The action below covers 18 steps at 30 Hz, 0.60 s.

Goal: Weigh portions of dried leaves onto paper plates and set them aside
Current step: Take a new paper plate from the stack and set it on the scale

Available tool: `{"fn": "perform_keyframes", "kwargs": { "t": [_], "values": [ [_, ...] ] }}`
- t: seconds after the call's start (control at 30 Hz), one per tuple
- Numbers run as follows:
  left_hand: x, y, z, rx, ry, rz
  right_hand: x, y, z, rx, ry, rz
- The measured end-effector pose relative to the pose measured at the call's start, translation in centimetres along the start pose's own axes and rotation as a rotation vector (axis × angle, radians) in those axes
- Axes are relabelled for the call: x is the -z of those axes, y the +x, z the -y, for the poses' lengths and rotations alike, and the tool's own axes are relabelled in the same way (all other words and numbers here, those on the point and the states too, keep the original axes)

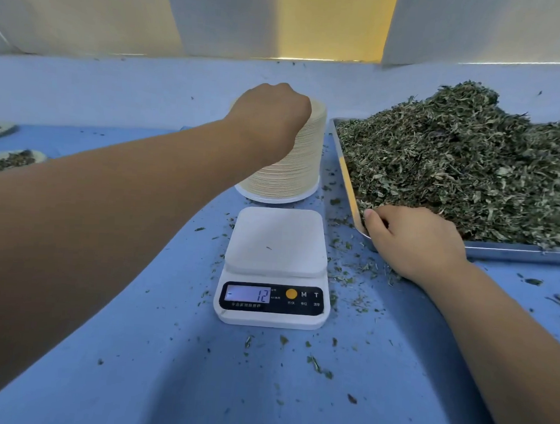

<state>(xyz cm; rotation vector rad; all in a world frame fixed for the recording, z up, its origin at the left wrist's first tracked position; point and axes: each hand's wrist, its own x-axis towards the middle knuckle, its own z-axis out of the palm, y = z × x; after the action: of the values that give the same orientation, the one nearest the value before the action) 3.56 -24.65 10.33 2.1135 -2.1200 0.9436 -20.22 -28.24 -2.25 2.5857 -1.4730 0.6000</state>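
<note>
Here stand one scale (275, 244), one plate stack (303, 167), two filled plates (14, 157).

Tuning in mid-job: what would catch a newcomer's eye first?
The heap of dried leaves on the metal tray at right dominates. At centre, the white scale carries no plate and reads minus 12. Behind it, the left hand reaches onto the stack of paper plates; the right hand rests at the tray's near corner.
</note>
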Motion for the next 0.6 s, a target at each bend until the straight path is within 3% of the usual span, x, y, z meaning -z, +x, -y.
{"fn": "perform_keyframes", "kwargs": {
  "t": [0.4, 0.6],
  "values": [
    [0.16, -0.48, -0.45, -0.097, 0.088, -0.068, -0.07, 0.04, 0.28, -0.018, -0.001, -0.018],
    [-0.02, -0.31, -0.02, 0.248, -0.115, -0.146, -0.01, 0.03, 0.31, -0.017, -0.005, -0.026]
  ]
}}
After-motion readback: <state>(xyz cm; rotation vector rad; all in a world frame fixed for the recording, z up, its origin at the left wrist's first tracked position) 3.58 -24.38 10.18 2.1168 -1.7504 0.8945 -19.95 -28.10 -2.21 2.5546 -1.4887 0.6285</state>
